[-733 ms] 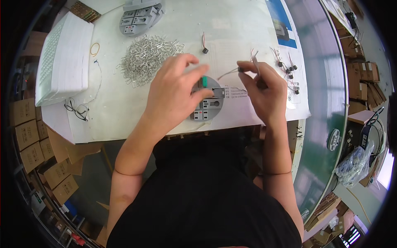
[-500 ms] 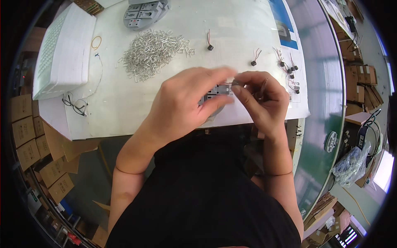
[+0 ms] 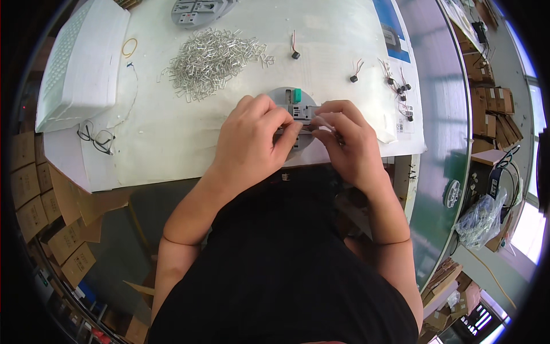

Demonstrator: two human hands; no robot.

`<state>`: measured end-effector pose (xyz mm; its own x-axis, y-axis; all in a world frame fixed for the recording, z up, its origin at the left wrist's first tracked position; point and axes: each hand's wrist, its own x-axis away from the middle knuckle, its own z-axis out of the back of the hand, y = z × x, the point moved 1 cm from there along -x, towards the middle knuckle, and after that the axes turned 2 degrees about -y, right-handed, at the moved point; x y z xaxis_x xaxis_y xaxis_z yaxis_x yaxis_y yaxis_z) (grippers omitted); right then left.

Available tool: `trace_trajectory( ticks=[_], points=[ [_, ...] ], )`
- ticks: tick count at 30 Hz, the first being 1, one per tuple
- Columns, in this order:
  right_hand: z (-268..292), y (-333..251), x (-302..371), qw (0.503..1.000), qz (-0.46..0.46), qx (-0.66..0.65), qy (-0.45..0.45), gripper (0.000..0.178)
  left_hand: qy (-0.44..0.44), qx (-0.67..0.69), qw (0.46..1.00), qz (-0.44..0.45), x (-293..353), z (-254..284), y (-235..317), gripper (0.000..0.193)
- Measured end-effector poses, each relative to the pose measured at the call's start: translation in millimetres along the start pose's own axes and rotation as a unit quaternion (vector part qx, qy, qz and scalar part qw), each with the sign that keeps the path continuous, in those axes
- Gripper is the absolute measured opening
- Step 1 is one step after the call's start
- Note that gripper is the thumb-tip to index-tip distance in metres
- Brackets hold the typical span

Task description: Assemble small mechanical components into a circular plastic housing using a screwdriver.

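Observation:
A round grey plastic base point(image 3: 281, 94) with blocky grey modules lies on the table near its front edge. A small green block point(image 3: 297, 96) stands on its far part. My left hand point(image 3: 249, 135) is over the base's left side, thumb and forefinger pinched together above it. From the other side, my right hand point(image 3: 349, 140) bends its fingers into a pinch at the right edge of the base. Something thin, perhaps a wire, shows between the fingertips, but the fingers mostly hide it.
A heap of bent silver metal clips point(image 3: 209, 63) lies beyond my left hand. Small black round parts with thin wires, one here point(image 3: 295, 55), are scattered to the right. Another grey base point(image 3: 200, 12) sits at the far edge. White foam trays point(image 3: 86, 66) stand at left.
Both hands have come down onto the base, my right hand slightly leftward. The green block and the base's far part now show. The whole view has shifted slightly.

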<state>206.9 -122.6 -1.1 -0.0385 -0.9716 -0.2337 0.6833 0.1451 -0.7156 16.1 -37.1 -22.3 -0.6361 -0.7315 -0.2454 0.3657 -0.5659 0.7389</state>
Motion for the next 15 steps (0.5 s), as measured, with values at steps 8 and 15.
trace_trajectory(
  ticks=[8,15],
  points=[
    [-0.9,-15.1,-2.4,0.968,0.022,0.232,-0.094,0.005,0.022,0.021,0.999,-0.017,1.8,-11.5,-10.6,0.016],
    [6.4,12.0,0.7,0.962,-0.029,-0.263,0.062,0.03,0.051,0.049,0.997,-0.017,6.5,-16.2,-11.0,0.016]
  ],
)
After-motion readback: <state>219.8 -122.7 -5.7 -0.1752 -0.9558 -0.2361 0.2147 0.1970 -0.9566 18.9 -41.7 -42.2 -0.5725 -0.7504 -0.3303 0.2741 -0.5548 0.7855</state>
